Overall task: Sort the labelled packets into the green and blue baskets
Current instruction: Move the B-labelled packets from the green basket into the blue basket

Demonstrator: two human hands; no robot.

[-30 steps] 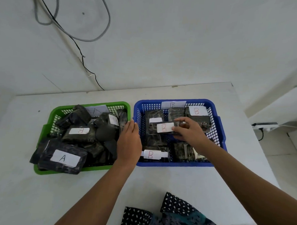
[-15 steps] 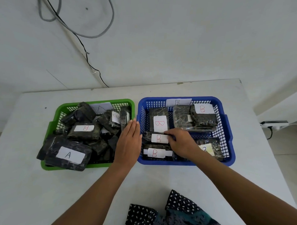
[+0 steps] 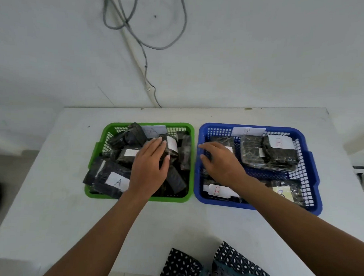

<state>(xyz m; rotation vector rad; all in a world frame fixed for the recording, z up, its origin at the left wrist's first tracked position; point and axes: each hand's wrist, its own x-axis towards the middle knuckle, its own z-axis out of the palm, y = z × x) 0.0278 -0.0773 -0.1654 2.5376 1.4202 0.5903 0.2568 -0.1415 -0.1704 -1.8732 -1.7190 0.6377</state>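
Note:
The green basket (image 3: 154, 198) on the left is heaped with dark wrapped packets, among them one labelled A (image 3: 115, 181) at its front left. My left hand (image 3: 149, 165) lies over the heap with its fingers straight, touching a packet with a white label (image 3: 172, 143). The blue basket (image 3: 226, 203) to its right holds packets labelled B, one at the front (image 3: 216, 190) and one at the back right (image 3: 278, 149). My right hand (image 3: 221, 164) rests low in the blue basket's left part with relaxed fingers pointing at its left wall and nothing visibly held. It hides the packets under it.
Both baskets stand side by side on a white table (image 3: 194, 225) against a white wall. A paper tag A (image 3: 154, 130) and a tag B (image 3: 248, 131) hang on the baskets' back walls. Cables (image 3: 145, 54) run down the wall. Patterned cloth (image 3: 213, 267) shows at the near edge.
My left hand has moved from the gap between the baskets onto the heap in the green basket. My right hand let go of a B packet and shifted left inside the blue basket.

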